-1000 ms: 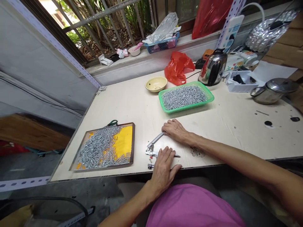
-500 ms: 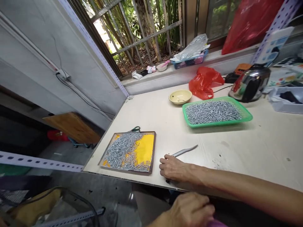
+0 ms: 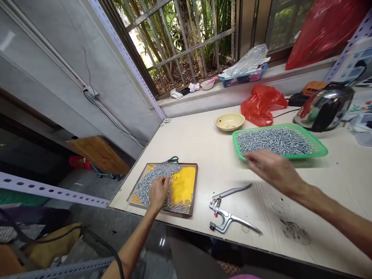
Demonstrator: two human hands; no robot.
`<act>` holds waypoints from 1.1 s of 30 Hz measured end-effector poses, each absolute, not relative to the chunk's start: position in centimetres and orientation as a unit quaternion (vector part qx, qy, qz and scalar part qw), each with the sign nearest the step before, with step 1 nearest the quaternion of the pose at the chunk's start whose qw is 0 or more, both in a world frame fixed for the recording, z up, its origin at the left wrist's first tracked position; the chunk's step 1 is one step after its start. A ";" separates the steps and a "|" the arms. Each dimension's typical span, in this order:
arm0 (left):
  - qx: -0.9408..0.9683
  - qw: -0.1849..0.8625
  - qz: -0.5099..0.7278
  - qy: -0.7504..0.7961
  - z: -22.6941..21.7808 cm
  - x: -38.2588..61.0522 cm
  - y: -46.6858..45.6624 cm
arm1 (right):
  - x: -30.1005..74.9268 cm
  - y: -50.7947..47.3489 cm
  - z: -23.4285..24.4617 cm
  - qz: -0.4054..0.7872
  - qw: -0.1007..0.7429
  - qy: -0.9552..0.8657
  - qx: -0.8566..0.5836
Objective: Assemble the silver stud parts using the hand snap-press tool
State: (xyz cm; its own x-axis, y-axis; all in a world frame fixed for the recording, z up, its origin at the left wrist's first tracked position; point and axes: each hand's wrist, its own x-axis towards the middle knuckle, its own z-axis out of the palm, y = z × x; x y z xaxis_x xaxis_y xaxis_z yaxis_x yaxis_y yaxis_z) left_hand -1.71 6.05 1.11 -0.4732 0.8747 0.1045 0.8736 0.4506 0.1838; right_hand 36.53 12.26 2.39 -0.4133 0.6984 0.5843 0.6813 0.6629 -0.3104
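My left hand is over the shallow brown-rimmed tray, its fingers curled and pinched together at the heap of small silvery metal pins; what they hold is hidden. The tray's bottom is yellow. My right hand hovers at the near edge of the green tray, which is full of similar pins. Its fingers point left and are blurred, so their grip is unclear. Snap pliers with grey handles lie on the table between the two trays, untouched, with their handles spread.
Scissors lie behind the brown-rimmed tray. Beyond the green tray are a yellowish bowl, a red plastic bag and a metal kettle. The table's front edge runs close by.
My right hand has left the pliers, now fully visible, and moved up and right to the green tray. My left hand has gone from below the table edge to the pins in the brown-rimmed tray.
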 end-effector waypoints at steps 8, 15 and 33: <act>0.512 -0.025 0.012 0.858 -1.3 -1.9 8.1 | 40.8 15.7 2.2 -0.120 0.256 -0.793 -0.539; 0.564 -0.033 -0.036 0.825 -0.9 -1.5 9.1 | 36.1 9.3 0.3 0.025 0.245 -0.868 -0.430; 0.482 0.480 0.225 0.698 0.2 9.5 1.9 | 33.6 3.1 -1.5 0.222 0.052 -0.884 -0.407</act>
State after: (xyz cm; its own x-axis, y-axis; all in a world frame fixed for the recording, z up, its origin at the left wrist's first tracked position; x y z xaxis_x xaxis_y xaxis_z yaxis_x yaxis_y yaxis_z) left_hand 9.47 1.87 0.23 -0.0746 0.8884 -0.4530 0.4554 0.4345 0.7770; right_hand 33.58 3.09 -1.49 -0.6633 0.7430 -0.0893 0.6971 0.5699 -0.4351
